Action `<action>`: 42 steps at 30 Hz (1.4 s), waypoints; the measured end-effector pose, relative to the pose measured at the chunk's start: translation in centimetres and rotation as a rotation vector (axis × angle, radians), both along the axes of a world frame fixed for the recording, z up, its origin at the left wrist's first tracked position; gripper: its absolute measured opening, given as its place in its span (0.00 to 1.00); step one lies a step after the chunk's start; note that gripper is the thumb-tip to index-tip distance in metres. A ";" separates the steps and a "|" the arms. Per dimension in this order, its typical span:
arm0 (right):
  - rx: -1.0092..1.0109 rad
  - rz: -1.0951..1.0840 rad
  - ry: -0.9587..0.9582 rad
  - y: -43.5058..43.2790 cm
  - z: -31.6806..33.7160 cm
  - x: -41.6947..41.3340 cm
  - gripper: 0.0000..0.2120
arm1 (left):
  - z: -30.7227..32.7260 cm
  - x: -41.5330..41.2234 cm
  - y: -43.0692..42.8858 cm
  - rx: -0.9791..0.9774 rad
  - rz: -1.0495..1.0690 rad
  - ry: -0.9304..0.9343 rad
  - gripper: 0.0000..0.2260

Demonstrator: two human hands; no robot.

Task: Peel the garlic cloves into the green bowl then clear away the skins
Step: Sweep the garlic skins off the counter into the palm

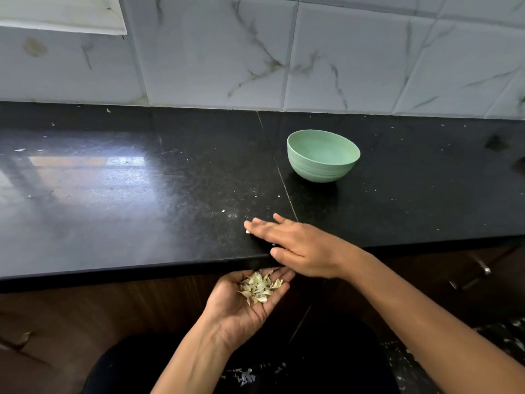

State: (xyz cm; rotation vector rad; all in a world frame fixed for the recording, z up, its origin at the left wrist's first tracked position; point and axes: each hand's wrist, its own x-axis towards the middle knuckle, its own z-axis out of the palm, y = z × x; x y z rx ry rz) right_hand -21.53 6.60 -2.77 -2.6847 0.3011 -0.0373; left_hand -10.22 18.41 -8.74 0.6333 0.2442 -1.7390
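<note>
Sweeping well: right hand (295, 245), fingers straight and flat on counter (142, 194) edge, should draw flecks toward 6 o'clock into left hand (241, 305), cupped palm-up beneath with skins (260, 287) piled; green bowl (323, 155) sits well apart at 1 o'clock.

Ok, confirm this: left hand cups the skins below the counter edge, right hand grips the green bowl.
No: the right hand lies flat on the counter edge, apart from the green bowl. The left hand does cup the skins. Head view shows it.
</note>
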 end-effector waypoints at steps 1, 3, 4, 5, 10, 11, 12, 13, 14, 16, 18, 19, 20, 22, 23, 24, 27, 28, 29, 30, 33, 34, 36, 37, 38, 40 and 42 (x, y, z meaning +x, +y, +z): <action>0.063 0.005 -0.025 0.1 0.1 -0.2 0.26 | 0.1 0.2 0.0 -0.003 -0.006 0.000 0.21; 0.156 -0.052 -0.098 -0.3 0.5 -0.2 0.24 | 0.2 0.4 0.0 -0.002 -0.016 0.006 0.21; 0.168 -0.096 -0.123 -0.7 0.7 0.0 0.25 | 0.2 0.5 0.1 -0.001 -0.021 0.011 0.22; 0.165 -0.131 -0.125 -1.0 0.9 0.4 0.25 | 0.2 0.5 0.1 0.003 -0.023 0.017 0.23; 0.057 -0.090 -0.031 0.0 0.8 1.5 0.24 | 0.0 0.8 0.0 -0.001 -0.022 0.047 0.24; 0.038 -0.064 -0.034 0.6 0.6 1.2 0.25 | 0.0 0.8 0.0 -0.016 -0.018 0.051 0.23; 0.023 -0.039 -0.043 1.2 0.5 0.8 0.26 | 0.1 0.8 0.0 -0.030 -0.008 0.055 0.22; 0.018 -0.020 -0.053 1.8 0.4 0.3 0.26 | 0.2 0.7 0.0 -0.043 0.003 0.064 0.21; 0.023 -0.005 -0.065 2.4 0.2 -0.2 0.26 | 0.3 0.7 0.0 -0.056 0.011 0.077 0.21; 0.060 0.019 -0.093 3.4 0.2 -1.1 0.25 | 0.6 0.5 0.2 -0.083 0.020 0.091 0.19; 0.129 0.020 -0.131 4.2 0.2 -1.9 0.24 | 0.6 0.4 0.2 -0.086 0.030 0.077 0.18; 0.160 -0.006 -0.163 4.4 0.2 -2.2 0.23 | 0.5 0.4 0.1 -0.078 0.031 0.067 0.18; 0.174 -0.058 -0.202 4.4 0.3 -2.4 0.24 | 0.4 0.5 0.1 -0.066 0.024 0.061 0.18; 0.142 -0.229 -0.243 3.7 0.3 -2.5 0.24 | 0.3 0.7 0.0 -0.048 -0.008 0.048 0.20; 0.094 -0.310 -0.220 3.4 0.3 -2.6 0.25 | 0.2 0.7 0.0 -0.032 -0.017 0.042 0.21; 0.036 -0.358 -0.174 3.3 0.1 -2.6 0.25 | 0.2 0.8 0.0 -0.023 -0.021 0.040 0.22; -0.113 -0.335 -0.142 4.4 -1.1 -2.4 0.28 | 0.4 0.6 0.1 -0.040 -0.011 0.043 0.21; -0.141 -0.297 -0.162 5.2 -1.3 -2.2 0.29 | 0.5 0.5 0.1 -0.048 -0.001 0.044 0.19; -0.159 -0.258 -0.188 5.9 -1.6 -2.1 0.29 | 0.7 0.4 0.1 -0.054 0.007 0.037 0.18; -0.156 -0.221 -0.213 6.6 -1.8 -1.9 0.28 | 1.0 0.2 0.2 -0.061 0.008 0.032 0.17; -0.046 -0.141 -0.268 7.6 -1.7 -1.8 0.23 | 1.6 -0.2 0.3 -0.062 0.046 0.048 0.16; -0.043 -0.134 -0.293 7.5 -1.8 -1.8 0.22 | 1.7 -0.2 0.4 -0.058 0.063 0.068 0.16; -0.072 -0.188 -0.388 7.2 -2.1 -1.5 0.19 | 1.7 -0.2 0.5 -0.057 0.074 0.081 0.15; -0.059 -0.255 -0.441 6.9 -2.0 -1.4 0.16 | 1.5 -0.2 0.4 -0.060 0.073 0.077 0.16; -0.032 -0.318 -0.484 6.7 -1.7 -1.3 0.13 | 1.4 -0.1 0.4 -0.064 0.065 0.071 0.17; -0.038 -0.387 -0.535 6.5 -1.4 -1.0 0.07 | 1.2 0.0 0.4 -0.062 0.036 0.073 0.17; -0.116 -0.385 -0.521 6.7 -1.2 -0.6 0.05 | 1.4 -0.1 0.4 -0.074 0.034 0.089 0.17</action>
